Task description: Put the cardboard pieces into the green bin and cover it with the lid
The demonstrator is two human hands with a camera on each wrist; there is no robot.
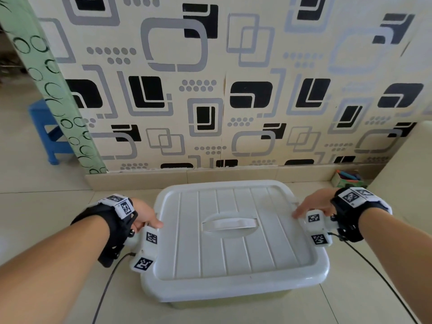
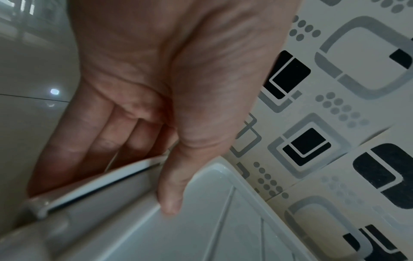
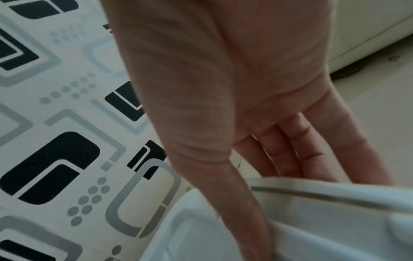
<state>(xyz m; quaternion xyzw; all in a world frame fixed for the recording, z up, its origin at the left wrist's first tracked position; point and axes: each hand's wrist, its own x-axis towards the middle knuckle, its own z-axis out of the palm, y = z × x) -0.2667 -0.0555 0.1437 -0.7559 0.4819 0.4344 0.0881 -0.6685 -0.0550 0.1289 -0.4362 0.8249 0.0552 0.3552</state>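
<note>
1. At the left edge of the white lid (image 1: 236, 232), the left hand (image 1: 146, 215) grips the rim: the wrist view shows its thumb (image 2: 172, 190) lying on top and its fingers (image 2: 89, 146) reaching down past the edge.
2. At the opposite edge, the right hand (image 1: 313, 204) holds the lid the same way, thumb (image 3: 241, 208) on top and fingers (image 3: 288, 150) below the rim.
3. The lid lies flat over the green bin (image 1: 233, 300), of which only a pale green strip shows beneath the near edge; the bin stands on the tiled floor (image 1: 46, 206) just before the patterned wall (image 1: 210, 90).
4. No cardboard pieces are in view; they are presumably inside, though the lid hides the contents.
5. The step in hand appears to be the last one, seating the cover.
6. The next move likely calls for even downward pressure on both sides, then letting go; whether the rim has fully caught cannot be told.
</note>
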